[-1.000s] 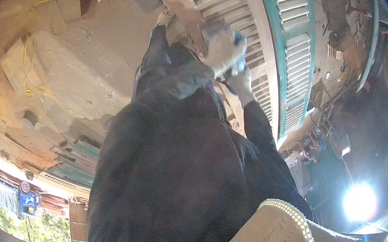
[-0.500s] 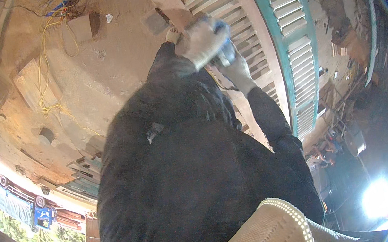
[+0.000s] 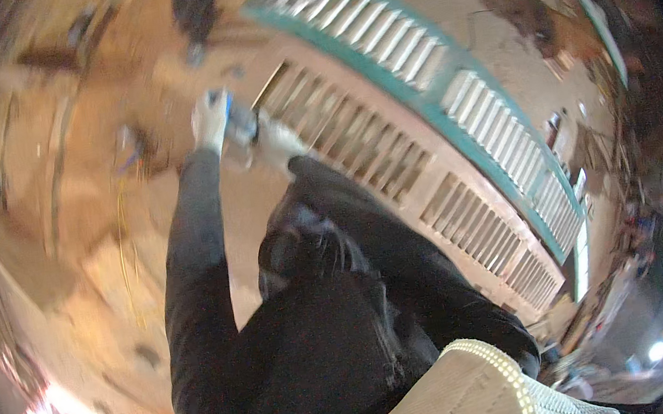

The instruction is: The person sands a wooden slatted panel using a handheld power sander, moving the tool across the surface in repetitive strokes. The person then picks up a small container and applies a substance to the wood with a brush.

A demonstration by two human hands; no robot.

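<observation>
My left hand (image 3: 210,127), pale and apparently gloved, is closed around a grey-and-blue hand-held power tool (image 3: 240,125). Against the tool's other side rests my right hand (image 3: 279,141), its fingers also closed on it. Motion blur hides the finger detail and the tool's exact kind. Both hands are by the left end of a bare-wood louvred shutter (image 3: 426,213), whose slats run away to the lower right. Whether the tool touches the shutter I cannot tell.
Beyond the wooden shutter lies a green-framed louvred shutter (image 3: 434,84) with whitish slats. A dark shape like a trouser leg (image 3: 193,7) stands at the far left-centre. A yellow cord (image 3: 123,226) and blurred boards lie on the brown floor to the left.
The whole view has turned, so the shutters now slant down to the right. My hands and the tool have shifted from over the slats to the wooden shutter's left end.
</observation>
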